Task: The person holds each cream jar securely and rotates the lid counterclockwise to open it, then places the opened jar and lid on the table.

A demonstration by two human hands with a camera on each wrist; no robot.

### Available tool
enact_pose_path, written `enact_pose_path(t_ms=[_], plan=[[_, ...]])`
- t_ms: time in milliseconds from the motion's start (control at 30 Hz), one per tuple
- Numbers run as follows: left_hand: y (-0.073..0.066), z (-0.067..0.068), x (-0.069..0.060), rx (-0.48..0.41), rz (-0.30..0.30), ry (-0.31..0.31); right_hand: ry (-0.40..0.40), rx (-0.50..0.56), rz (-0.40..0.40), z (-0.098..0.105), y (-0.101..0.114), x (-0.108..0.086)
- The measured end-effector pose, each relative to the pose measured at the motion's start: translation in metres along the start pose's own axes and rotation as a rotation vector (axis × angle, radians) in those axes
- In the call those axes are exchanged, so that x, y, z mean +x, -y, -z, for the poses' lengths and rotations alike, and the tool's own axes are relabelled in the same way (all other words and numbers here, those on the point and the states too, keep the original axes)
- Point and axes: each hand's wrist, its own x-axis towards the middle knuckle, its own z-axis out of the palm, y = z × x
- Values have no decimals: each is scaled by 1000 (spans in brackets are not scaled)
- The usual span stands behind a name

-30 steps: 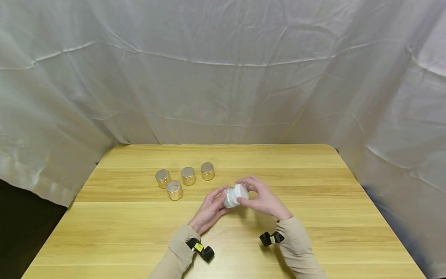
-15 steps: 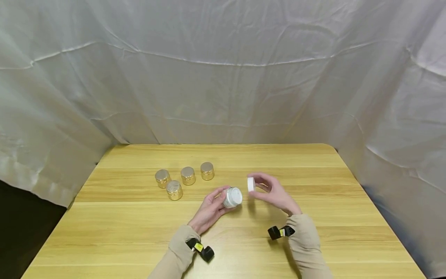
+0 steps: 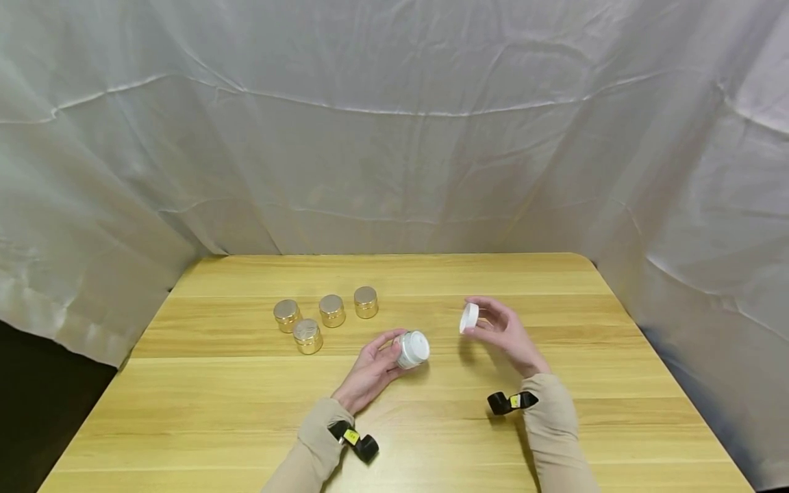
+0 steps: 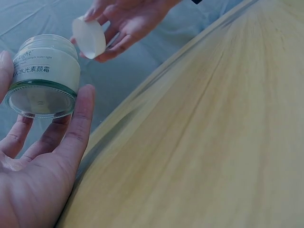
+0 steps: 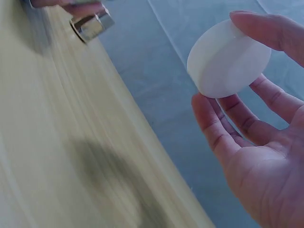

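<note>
A glass cream jar (image 4: 45, 71) with printed lettering is gripped by my left hand (image 3: 368, 373), thumb on one side and fingers on the other. Its mouth tilts toward the right in the head view, and a white surface (image 3: 420, 346) shows there. My right hand (image 3: 507, 335) pinches a round white lid (image 3: 469, 318) by its rim, apart from the jar and to its right. In the right wrist view the lid (image 5: 230, 59) sits between thumb and fingertips, its flat face showing. Both hands are above the table.
Several gold-lidded jars (image 3: 332, 311) stand upright on the wooden table (image 3: 394, 438), left of the hands and farther back. A grey cloth (image 3: 394, 157) hangs behind the table and along its sides. Each wrist wears a black camera (image 3: 354, 441).
My right hand has lifted the white lid off the jar and carried it to the right, tilting it. The left hand has stayed in place with the jar.
</note>
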Motion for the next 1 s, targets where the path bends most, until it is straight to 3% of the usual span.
enact_pose_path(t_ms=[300, 467, 1000], plan=[[-1, 0, -1, 10, 3, 9, -171, 63, -159, 15, -12, -4], [-1, 0, -1, 14, 6, 9, -253, 31, -214, 22, -15, -7], [0, -1, -2, 23, 1, 6, -324, -209, -280, 35, -31, -10]])
